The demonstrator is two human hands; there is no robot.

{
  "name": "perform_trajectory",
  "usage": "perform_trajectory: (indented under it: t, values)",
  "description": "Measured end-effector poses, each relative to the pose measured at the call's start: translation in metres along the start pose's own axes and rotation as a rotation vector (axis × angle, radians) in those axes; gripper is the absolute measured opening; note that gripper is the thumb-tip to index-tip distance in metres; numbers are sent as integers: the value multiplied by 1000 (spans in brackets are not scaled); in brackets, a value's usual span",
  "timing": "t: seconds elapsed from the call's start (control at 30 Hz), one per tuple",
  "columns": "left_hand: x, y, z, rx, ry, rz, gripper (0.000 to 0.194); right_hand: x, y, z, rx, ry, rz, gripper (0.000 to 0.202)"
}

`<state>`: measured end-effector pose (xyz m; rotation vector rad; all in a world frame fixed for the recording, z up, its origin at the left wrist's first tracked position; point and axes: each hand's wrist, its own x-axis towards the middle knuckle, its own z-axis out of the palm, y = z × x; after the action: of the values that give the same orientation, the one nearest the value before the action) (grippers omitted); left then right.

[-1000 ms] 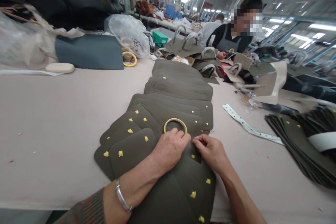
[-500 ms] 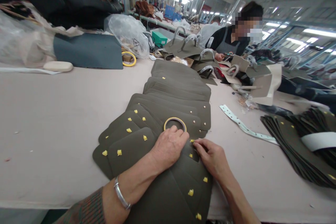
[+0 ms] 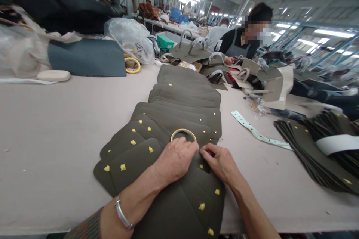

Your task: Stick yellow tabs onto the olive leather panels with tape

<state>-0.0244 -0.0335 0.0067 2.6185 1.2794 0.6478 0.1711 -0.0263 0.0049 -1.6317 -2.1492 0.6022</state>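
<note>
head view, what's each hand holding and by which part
The left hand holds the yellow tape roll by its near edge. The right hand is pinched at the fingertips; what it holds, if anything, cannot be told.

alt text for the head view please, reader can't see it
The left hand grips a yellow ring-shaped roll while the right hand is closed in a pinch beside it, over overlapping dark olive panels dotted with yellow bits on a pale table. Beyond, a co-worker is near pieces with handles.
</note>
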Motion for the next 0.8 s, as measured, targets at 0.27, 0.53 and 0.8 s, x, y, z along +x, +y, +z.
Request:
perform_trajectory:
  t: [0.27,0.53,0.8]
  values:
    - [-3,-6,0,-229,132,65,24,-13,-3,-12,89,-155,-59,33]
    - [-4,-2,0,-198,142,38,44,-14,-14,-4,231,307,-302,19]
    - [-4,0,2,-209,68,4,33,-11,-25,3,108,311,-438,16]
